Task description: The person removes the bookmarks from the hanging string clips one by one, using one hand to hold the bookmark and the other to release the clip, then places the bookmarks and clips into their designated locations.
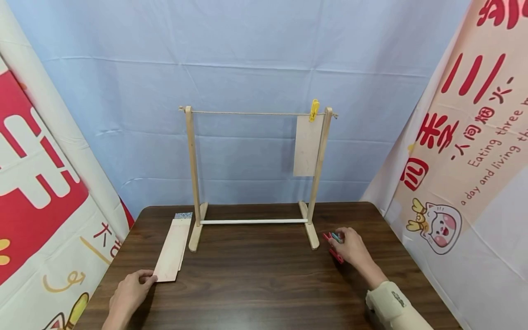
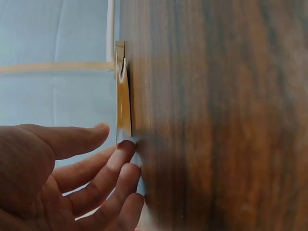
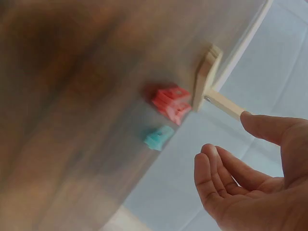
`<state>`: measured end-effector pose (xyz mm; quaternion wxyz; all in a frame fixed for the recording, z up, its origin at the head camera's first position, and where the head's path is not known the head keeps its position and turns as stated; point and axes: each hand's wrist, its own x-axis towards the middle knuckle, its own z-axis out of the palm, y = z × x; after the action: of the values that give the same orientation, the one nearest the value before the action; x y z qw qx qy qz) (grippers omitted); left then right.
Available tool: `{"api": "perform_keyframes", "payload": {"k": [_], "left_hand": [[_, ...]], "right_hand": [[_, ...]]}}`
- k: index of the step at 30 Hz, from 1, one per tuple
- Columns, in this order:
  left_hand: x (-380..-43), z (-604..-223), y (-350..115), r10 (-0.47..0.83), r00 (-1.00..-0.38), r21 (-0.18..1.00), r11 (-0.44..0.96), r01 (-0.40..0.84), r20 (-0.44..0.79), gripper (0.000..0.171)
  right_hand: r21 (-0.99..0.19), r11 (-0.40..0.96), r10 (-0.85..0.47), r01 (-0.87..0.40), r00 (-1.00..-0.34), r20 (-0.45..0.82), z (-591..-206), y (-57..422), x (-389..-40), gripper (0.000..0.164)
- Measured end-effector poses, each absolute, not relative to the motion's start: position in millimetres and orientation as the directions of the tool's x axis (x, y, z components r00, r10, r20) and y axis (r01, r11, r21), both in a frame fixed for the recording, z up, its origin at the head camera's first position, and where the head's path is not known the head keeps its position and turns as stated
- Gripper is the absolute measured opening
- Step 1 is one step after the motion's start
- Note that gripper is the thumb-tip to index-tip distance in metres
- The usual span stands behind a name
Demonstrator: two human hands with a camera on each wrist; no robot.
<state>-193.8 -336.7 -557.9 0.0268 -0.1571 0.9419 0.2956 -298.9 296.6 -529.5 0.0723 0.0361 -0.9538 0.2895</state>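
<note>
My left hand (image 1: 129, 293) is at the near-left corner of some pale thin boards (image 1: 173, 250), which lie overlapping on the table. In the left wrist view its fingertips (image 2: 126, 149) are right at the boards' near end, and the thumb stands apart from them. My right hand (image 1: 351, 246) hovers over red clothespins (image 1: 337, 255) and a teal clothespin (image 3: 159, 138). Its thumb and fingers are parted in the right wrist view, with nothing between them. From the rope (image 1: 247, 113) of a wooden frame hangs another board (image 1: 307, 149), clipped by a yellow clothespin (image 1: 314, 111).
The wooden frame (image 1: 192, 165) stands at the back of the dark wood table (image 1: 255, 284), its feet reaching forward. A white bar (image 1: 251, 222) joins its uprights low down. A blue patterned piece (image 1: 183, 215) shows at the boards' far end. Cloth (image 1: 247, 46) hangs behind.
</note>
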Motion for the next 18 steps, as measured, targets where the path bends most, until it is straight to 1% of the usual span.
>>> {"api": "perform_keyframes", "payload": {"k": [5,18], "left_hand": [[-192.1,-557.4,-336.4,-0.277,-0.951,0.546,0.779,-0.307,-0.140,0.041],[-192.6,-555.3,-336.0,-0.284,-0.948,0.546,0.776,-0.315,-0.143,0.039]], "right_hand": [[-0.532,0.830,-0.056,-0.164,-0.976,0.212,-517.1,294.5,-303.0,0.036],[-0.521,0.823,-0.083,-0.224,-0.956,0.281,-498.1,289.2,-310.9,0.038]]}}
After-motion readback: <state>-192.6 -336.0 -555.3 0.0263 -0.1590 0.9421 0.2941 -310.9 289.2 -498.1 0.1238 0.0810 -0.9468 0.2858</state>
